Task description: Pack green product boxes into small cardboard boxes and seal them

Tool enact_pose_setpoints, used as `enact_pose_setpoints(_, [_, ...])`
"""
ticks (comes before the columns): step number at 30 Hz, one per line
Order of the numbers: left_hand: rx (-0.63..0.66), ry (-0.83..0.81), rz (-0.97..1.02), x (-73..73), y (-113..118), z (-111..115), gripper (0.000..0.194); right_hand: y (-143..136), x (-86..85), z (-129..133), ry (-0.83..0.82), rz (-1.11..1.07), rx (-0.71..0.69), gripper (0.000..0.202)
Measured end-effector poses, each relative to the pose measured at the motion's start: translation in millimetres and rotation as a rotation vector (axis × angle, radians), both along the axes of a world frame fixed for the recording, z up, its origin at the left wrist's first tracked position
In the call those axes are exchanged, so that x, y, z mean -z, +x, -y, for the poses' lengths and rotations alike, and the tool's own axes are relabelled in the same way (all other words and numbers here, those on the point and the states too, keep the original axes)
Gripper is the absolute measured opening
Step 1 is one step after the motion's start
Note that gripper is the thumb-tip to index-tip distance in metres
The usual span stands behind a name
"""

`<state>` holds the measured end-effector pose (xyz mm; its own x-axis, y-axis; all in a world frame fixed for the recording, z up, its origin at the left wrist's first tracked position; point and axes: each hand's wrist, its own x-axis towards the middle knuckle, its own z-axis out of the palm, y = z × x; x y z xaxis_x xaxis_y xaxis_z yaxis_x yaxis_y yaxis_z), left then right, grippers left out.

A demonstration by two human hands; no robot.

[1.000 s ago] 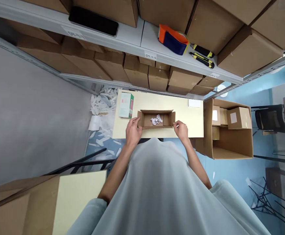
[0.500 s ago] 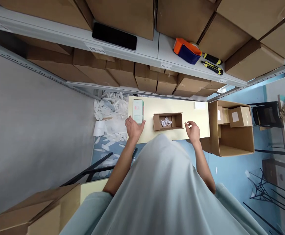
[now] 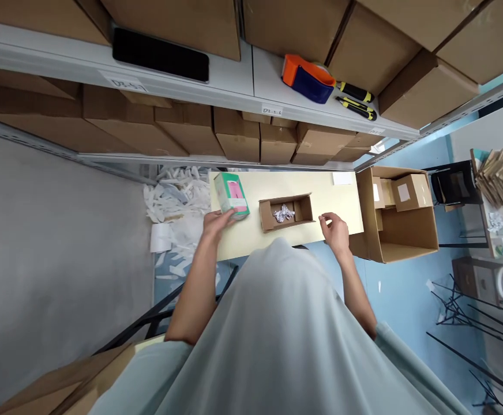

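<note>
A green and white box with a pink front (image 3: 233,195) stands tilted at the left end of the pale table (image 3: 251,244), its near end gripped by my left hand (image 3: 219,222). Near the table's middle lies an open brown carton (image 3: 266,217) with crumpled printed paper (image 3: 284,214) inside. My right hand (image 3: 335,230) is just right of the carton, over the table's front edge. Its fingers are curled with thumb and fingertip close together; whether anything small is between them is hidden.
Above the table runs a grey shelf (image 3: 229,78) with cartons, a black phone (image 3: 160,55), an orange and blue tape dispenser (image 3: 307,79) and cutters (image 3: 357,108). A large open carton (image 3: 407,236) stands at right. White scraps (image 3: 182,193) lie left.
My left hand has taken hold of the green and white box, which has turned and tilted so its pink front shows. The camera view has shifted; my right hand stays beside the carton.
</note>
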<state>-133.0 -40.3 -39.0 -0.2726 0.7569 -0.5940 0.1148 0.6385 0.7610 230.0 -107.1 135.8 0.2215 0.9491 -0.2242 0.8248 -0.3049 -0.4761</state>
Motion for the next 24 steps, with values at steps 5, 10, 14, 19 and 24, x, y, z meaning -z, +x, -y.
enact_pose_setpoints(5, [-0.086,0.171,0.500,-50.6,8,17,0.049,5,-4.7,-35,0.084,-0.192,-0.103,0.034])
enact_pose_setpoints(10, [0.089,0.240,0.680,-86.5,82,23,0.077,2,34.4,-80,-0.017,-0.474,-0.250,0.034])
enact_pose_setpoints(14, [0.155,0.252,0.714,-68.4,143,8,0.085,11,75.3,-97,-0.145,-0.420,-0.344,0.036])
enact_pose_setpoints(19, [0.149,0.214,0.474,-35.6,150,4,0.082,41,94.1,-90,-0.115,-0.342,-0.284,0.042])
enact_pose_setpoints(24, [0.338,0.228,0.043,-32.9,110,19,0.077,55,104.3,-88,-0.121,-0.476,-0.292,0.059])
